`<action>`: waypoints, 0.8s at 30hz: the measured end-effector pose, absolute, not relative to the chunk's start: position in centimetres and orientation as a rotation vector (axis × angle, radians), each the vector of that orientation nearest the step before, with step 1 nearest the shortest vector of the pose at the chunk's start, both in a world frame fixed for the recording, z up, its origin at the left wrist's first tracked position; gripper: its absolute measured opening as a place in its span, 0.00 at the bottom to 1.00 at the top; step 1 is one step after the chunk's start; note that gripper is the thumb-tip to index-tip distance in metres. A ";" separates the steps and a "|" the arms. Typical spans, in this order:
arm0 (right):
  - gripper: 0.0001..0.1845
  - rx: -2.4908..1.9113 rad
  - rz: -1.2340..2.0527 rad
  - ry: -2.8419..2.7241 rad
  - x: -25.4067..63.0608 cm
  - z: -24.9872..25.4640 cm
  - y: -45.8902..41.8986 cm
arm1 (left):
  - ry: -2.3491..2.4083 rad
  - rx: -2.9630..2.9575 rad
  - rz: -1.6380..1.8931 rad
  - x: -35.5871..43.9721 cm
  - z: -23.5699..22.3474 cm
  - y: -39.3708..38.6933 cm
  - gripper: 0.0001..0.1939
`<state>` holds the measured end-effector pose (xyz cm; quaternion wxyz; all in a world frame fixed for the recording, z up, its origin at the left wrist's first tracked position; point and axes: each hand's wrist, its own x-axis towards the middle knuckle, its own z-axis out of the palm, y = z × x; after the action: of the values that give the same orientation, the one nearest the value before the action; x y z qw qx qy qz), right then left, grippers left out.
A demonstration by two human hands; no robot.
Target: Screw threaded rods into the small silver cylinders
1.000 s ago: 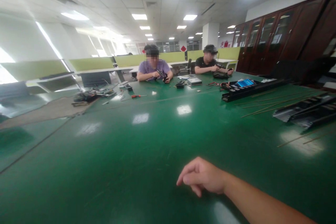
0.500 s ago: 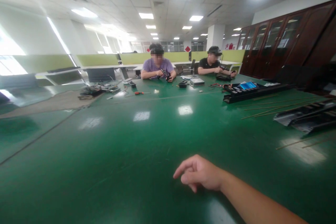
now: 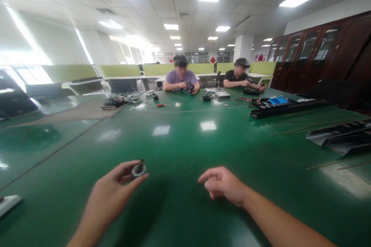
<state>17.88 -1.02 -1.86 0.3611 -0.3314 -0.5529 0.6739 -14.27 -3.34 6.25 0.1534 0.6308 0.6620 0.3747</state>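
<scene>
My left hand (image 3: 113, 189) is closed around a small round dark part with a pale ring (image 3: 138, 170), pinched between thumb and fingers above the green tabletop (image 3: 179, 142). A small dark bit sticks up from the part's top; its exact kind cannot be made out. To the right, my right hand (image 3: 222, 185) hovers over the table with loosely bent fingers held apart. I see nothing in it. A gap lies between the two hands, and the right one does not touch the part.
Across the table sit two people (image 3: 181, 79), both handling dark devices. Black metal channels (image 3: 344, 137) and thin rods (image 3: 292, 130) lie at the right. Further back are a screwdriver (image 3: 162, 105) and a heap of parts (image 3: 113, 102). A white object (image 3: 10, 204) shows at the left edge.
My left hand has come into view from below left with the round part in it. My right hand keeps nearly the same pose. The camera view has shifted slightly left and up.
</scene>
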 end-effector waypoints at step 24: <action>0.25 -1.099 1.163 -1.638 17.3 -2.7 -1.8 | 1.170 2.249 1.027 -3.9 0.0 -0.9 0.13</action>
<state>17.27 -1.85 -2.67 0.4130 -0.4370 -0.6516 0.4625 -3.92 -0.91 -0.05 0.2018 0.8054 0.4188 0.3678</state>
